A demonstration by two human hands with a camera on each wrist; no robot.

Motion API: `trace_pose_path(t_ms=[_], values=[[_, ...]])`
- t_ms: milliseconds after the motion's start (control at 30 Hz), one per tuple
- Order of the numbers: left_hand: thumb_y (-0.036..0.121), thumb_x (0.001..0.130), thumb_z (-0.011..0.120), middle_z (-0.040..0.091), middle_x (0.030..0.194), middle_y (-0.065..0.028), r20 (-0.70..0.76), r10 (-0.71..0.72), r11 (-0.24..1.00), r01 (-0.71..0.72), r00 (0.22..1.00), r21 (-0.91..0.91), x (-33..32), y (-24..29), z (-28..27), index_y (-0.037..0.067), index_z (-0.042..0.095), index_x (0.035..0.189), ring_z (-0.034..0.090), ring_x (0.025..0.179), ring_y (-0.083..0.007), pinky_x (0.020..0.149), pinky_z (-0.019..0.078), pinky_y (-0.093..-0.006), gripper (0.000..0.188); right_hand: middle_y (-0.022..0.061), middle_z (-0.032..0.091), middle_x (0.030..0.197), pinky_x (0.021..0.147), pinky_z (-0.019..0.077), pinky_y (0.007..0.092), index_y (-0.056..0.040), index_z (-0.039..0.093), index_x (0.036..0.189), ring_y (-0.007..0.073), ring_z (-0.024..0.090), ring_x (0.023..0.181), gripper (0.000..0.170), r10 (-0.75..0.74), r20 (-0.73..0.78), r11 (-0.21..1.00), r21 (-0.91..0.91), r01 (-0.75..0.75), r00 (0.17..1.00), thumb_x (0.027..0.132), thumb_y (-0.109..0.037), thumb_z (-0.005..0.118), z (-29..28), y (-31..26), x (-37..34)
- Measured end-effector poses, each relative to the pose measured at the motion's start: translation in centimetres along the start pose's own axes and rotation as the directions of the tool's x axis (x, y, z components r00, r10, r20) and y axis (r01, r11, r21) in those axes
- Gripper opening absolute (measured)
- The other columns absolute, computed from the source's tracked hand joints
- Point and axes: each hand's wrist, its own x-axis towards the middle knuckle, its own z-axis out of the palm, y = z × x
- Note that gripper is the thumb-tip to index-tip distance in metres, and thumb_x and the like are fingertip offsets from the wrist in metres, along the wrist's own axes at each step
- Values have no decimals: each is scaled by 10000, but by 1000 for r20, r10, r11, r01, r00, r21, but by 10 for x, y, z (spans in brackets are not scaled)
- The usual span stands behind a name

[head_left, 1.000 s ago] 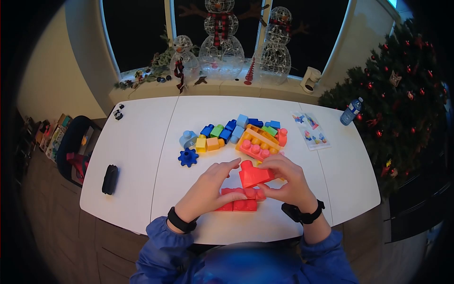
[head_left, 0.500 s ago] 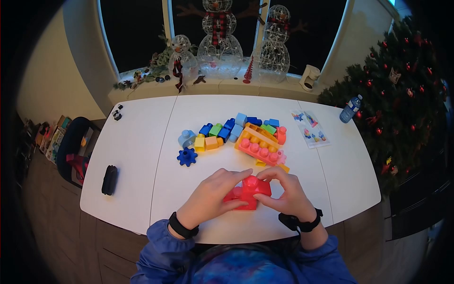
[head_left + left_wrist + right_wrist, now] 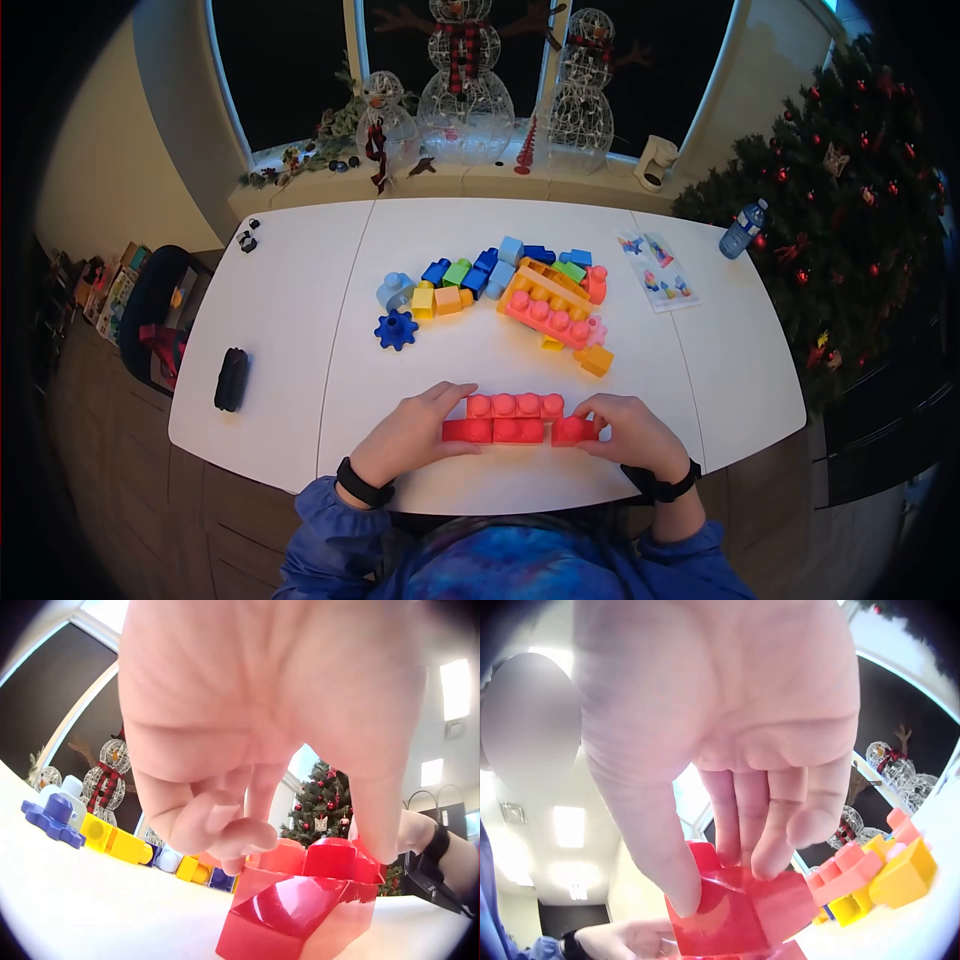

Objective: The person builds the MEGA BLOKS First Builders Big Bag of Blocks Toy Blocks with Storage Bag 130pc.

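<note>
Near the front of the table, a long coral-red brick (image 3: 517,405) with a row of studs lies behind a shorter red brick (image 3: 518,431). My left hand (image 3: 408,432) grips the sloped red block (image 3: 466,431) at the row's left end, thumb in front and fingers behind. In the left wrist view, the slanted face of that sloped block (image 3: 292,906) shows under the thumb. At the right end, my right hand (image 3: 636,432) pinches another red block (image 3: 570,432), with a narrow gap between it and the shorter brick. The right wrist view shows the thumb against this block (image 3: 727,915).
Behind the red row lie several blue, green and yellow blocks, an orange piece (image 3: 548,290), a loose orange block (image 3: 594,361) and a blue gear-shaped piece (image 3: 396,330). A picture sheet (image 3: 657,272) and a water bottle (image 3: 743,230) are at right, a black case (image 3: 232,380) at left.
The right hand has brought the red block down from above the row and rightward to its right end. The left hand has shifted left to the row's left end, so the hands are farther apart.
</note>
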Motion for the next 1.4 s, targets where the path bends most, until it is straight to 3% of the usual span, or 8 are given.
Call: trace_pose_path(t_ms=[233, 533, 733, 833, 933, 1233, 1333, 1400], values=[[383, 786, 893, 653, 1255, -189, 16, -6, 1000, 6, 1000, -1, 3, -6, 7, 40, 562, 1399, 691, 988, -390, 864, 568, -419, 777, 106, 686, 1099, 699, 548, 334, -40, 642, 1194, 221, 667, 748, 534, 27, -18, 999, -24, -27, 999, 745, -163, 904, 6, -1, 7], [352, 789, 879, 634, 1282, -197, 53, -17, 1000, 17, 998, -2, 13, 6, 15, 43, 541, 1395, 691, 1006, -432, 884, 575, -463, 759, 187, 651, 1317, 961, 544, 404, -32, 575, 1395, 374, 666, 1101, 800, -64, 45, 992, -102, 68, 997, 727, -292, 930, 16, 5, 27], [348, 789, 888, 642, 1247, -172, 67, -17, 1000, 17, 998, 4, 18, 6, 16, 37, 582, 1350, 687, 1059, -398, 926, 576, -431, 711, 193, 653, 1270, 987, 534, 432, -26, 567, 1376, 389, 642, 1161, 780, -42, 106, 997, -67, 49, 994, 717, -245, 923, 11, 0, 33], [320, 798, 880, 642, 1244, -173, 52, -2, 1000, 3, 999, -17, 21, 5, 17, 33, 583, 1347, 684, 1066, -399, 929, 575, -431, 687, 177, 673, 1221, 895, 560, 402, -30, 595, 1352, 344, 692, 991, 804, -76, 59, 993, -87, 81, 995, 694, -323, 951, 12, 5, 34], [288, 804, 873, 639, 1251, -178, 41, 16, 999, -15, 999, -34, 26, 5, 19, 29, 576, 1353, 681, 1075, -401, 935, 574, -430, 676, 174, 668, 1220, 877, 562, 402, -33, 592, 1354, 340, 697, 961, 823, -39, 39, 996, -78, 42, 998, 678, -324, 960, 11, 8, 34], [248, 802, 873, 626, 1280, -196, 47, 11, 997, -8, 999, -76, 28, 5, 20, 18, 542, 1388, 661, 1132, -395, 977, 553, -425, 711, 186, 646, 1258, 941, 548, 414, -46, 564, 1388, 362, 667, 1098, 821, -90, 15, 989, -116, 91, 996, 706, -299, 945, 12, 13, 34], [253, 802, 875, 621, 1292, -196, 63, -14, 997, 19, 998, -77, 25, 5, 18, 19, 530, 1402, 653, 1154, -394, 986, 547, -427, 730, 181, 642, 1262, 964, 542, 419, -50, 565, 1380, 369, 651, 1144, 801, -12, 64, 995, -96, 18, 998, 718, -303, 938, 14, 10, 36], [264, 802, 880, 617, 1303, -195, 85, -37, 996, 44, 996, -81, 25, 5, 17, 22, 526, 1409, 648, 1165, -397, 991, 544, -427, 744, 179, 641, 1266, 920, 555, 405, -51, 572, 1362, 354, 671, 1078, 776, -41, 57, 993, -111, 47, 998, 725, -305, 935, 13, 10, 36]])
